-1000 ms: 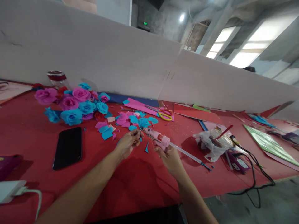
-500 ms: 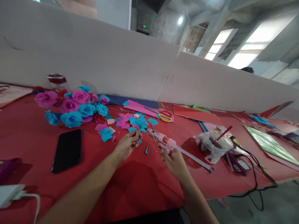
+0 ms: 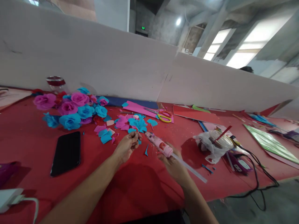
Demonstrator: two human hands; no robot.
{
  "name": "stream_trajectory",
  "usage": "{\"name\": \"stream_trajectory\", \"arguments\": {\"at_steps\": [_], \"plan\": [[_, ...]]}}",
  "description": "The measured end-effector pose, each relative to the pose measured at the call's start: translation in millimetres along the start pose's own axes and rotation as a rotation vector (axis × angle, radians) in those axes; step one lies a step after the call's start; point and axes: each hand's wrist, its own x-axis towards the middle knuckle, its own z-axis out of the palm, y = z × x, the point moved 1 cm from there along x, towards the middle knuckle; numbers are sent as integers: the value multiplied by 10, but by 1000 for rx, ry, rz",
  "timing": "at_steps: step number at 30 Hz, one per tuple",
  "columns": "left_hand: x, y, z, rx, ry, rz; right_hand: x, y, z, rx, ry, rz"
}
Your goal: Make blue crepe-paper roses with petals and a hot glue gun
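My left hand [image 3: 128, 145] pinches the base of a blue paper flower [image 3: 140, 123] with spread petals; its stem is mostly hidden by the fingers. Wrapped in my right hand [image 3: 174, 165] is a pink hot glue gun [image 3: 161, 145], its nozzle pointing left, close to my left fingertips and the flower's base. A long translucent glue stick [image 3: 191, 170] juts from the gun's back end. Loose petals in blue [image 3: 105, 136] and pink [image 3: 121, 122] lie around the flower on the red table [image 3: 137, 186].
Finished paper roses [image 3: 70, 120] cluster at the left, by a lidded jar [image 3: 56, 84] and a phone [image 3: 66, 153]. Scissors [image 3: 164, 117] rest on pink paper behind the flower. A bagged cup [image 3: 220, 139] and black cables [image 3: 255, 171] stand right. A white partition [image 3: 112, 62] closes the back.
The glue gun has tilted in my right hand, its rear end dropping down and left, and its nozzle has shifted slightly left towards the flower's base. My left hand stays nearly still.
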Motion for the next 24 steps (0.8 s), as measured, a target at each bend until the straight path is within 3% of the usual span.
{"name": "stream_trajectory", "arguments": {"at_steps": [7, 24], "plan": [[-21, 28, 47, -55, 39, -4, 60, -126, 238, 72, -31, -22], [-42, 64, 37, -19, -14, -102, 145, 17, 78, 69, -46, 28]]}}
